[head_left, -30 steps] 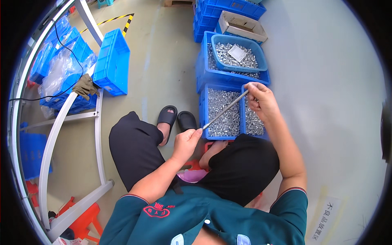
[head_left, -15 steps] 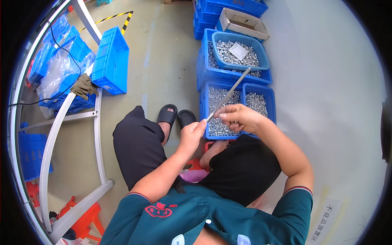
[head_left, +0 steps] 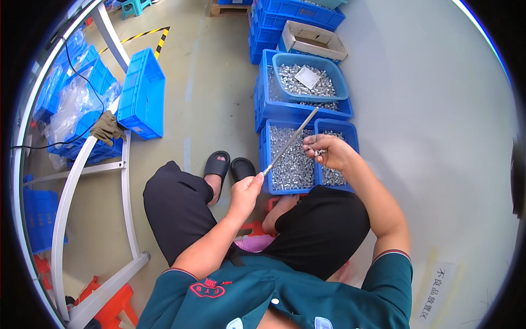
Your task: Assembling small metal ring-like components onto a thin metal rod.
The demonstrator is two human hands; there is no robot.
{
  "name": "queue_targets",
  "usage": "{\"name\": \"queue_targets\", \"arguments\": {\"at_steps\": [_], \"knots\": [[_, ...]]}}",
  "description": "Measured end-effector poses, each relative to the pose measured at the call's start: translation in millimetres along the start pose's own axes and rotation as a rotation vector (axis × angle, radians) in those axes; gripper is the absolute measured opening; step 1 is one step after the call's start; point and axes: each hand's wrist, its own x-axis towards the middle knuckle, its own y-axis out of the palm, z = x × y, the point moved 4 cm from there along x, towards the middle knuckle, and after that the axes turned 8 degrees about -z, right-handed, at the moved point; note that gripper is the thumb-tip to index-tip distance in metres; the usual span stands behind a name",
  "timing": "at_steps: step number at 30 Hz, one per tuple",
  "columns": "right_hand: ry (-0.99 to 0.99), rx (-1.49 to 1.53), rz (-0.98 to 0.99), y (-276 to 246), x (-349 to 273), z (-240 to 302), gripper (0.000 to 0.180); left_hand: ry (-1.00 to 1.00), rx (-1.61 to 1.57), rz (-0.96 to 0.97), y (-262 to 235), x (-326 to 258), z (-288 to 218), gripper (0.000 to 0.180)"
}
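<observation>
My left hand [head_left: 247, 189] grips the near end of a thin metal rod [head_left: 290, 141], which slants up and away to the right. To the right of the rod, my right hand [head_left: 329, 152] is curled, with a few small silvery metal parts [head_left: 316, 151] showing at its fingers. Below both hands stand two blue bins, a left bin [head_left: 263, 156] and a narrower right bin [head_left: 354, 137]. Each contains a heap of small shiny metal pieces [head_left: 294, 170]. My right hand hovers over the right bin, while the rod passes above the left one.
Beyond them a large blue crate [head_left: 262, 104] carries a light-blue basket [head_left: 344, 88] of metal pieces with a white card [head_left: 307, 77]. A cardboard box [head_left: 315, 41] and stacked crates [head_left: 263, 33] stand farther back. To the left are a white metal frame [head_left: 71, 203] and an upright blue crate [head_left: 143, 93].
My right hand has drawn away from the rod toward the right, and small metal parts now show at its fingers. My left hand still grips the rod. The whole view has shifted slightly.
</observation>
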Motion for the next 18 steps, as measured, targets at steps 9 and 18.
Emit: {"name": "queue_targets", "arguments": {"at_steps": [9,18], "knots": [[-0.075,0.162,0.011,-10,-6,12,0.021,0.091,0.168,-0.030,-4,-6,-6,0.044],[-0.178,0.465,0.018,-21,-5,20,0.017,0.133,0.328,-0.030,-6,-12,-8,0.044]]}}
